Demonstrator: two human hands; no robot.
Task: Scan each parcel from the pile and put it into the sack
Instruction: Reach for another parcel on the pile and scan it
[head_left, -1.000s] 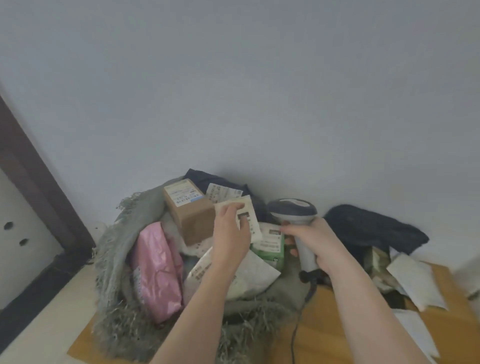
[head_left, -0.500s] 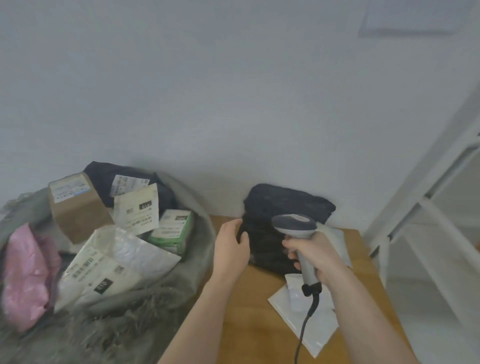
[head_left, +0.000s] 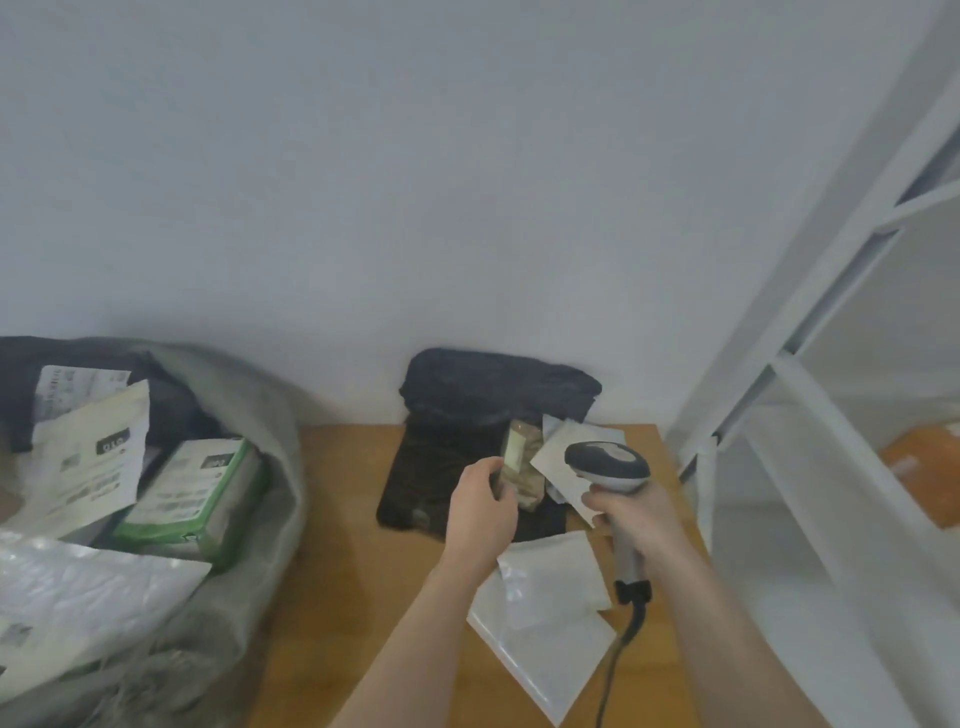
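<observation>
On the wooden table (head_left: 363, 571) lies the pile: a large black parcel (head_left: 467, 410) against the wall, a small brown parcel (head_left: 522, 467) with a pale label on top of it, and white flat mailers (head_left: 545, 613) in front. My left hand (head_left: 483, 509) holds the small brown parcel at its left edge. My right hand (head_left: 636, 512) grips a grey handheld scanner (head_left: 605, 465), its head just right of that parcel. The grey sack (head_left: 254, 519) stands open at the left with several parcels inside, among them a green-edged box (head_left: 192, 493).
A white shelf frame (head_left: 810, 364) stands close on the right. The scanner's black cable (head_left: 618, 654) hangs down over the table's front. A white wall runs behind everything. Bare wood shows between the sack and the pile.
My left hand let go of a white parcel in the sack, crossed right to the pile and took hold of the small brown parcel. The view swung right with it; the scanner stayed in my right hand.
</observation>
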